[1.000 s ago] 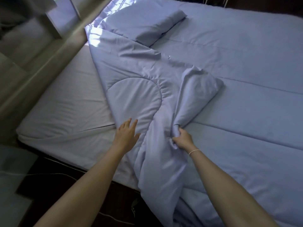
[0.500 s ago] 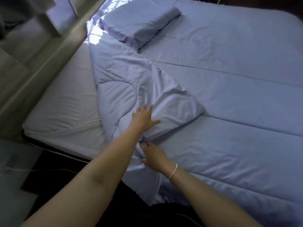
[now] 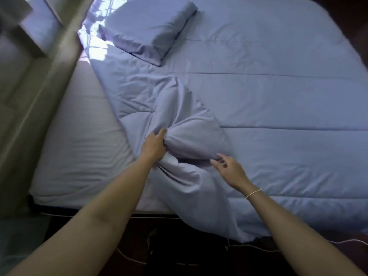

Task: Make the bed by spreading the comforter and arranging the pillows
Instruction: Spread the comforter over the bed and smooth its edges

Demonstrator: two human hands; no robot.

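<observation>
A pale blue comforter (image 3: 278, 100) covers most of the bed, lying flat on the right and bunched into folds in the middle near the front edge. My left hand (image 3: 154, 145) grips a gathered bunch of that fabric. Just right of the bunch, my right hand (image 3: 229, 168) hovers with its fingers apart, holding nothing. One blue pillow (image 3: 147, 28) lies at the head of the bed, upper left. The left strip of the mattress (image 3: 79, 136) shows only its pale sheet.
A light wooden bed frame or wall ledge (image 3: 39, 92) runs along the bed's left side. Dark floor (image 3: 179, 246) lies below the front edge, with a thin white cable (image 3: 127, 255) on it. Sunlight falls near the pillow.
My left hand went from flat on the comforter to gripping a bunch of it. My right hand let go of the fold and moved right, fingers open. The turned-back corner is now crumpled.
</observation>
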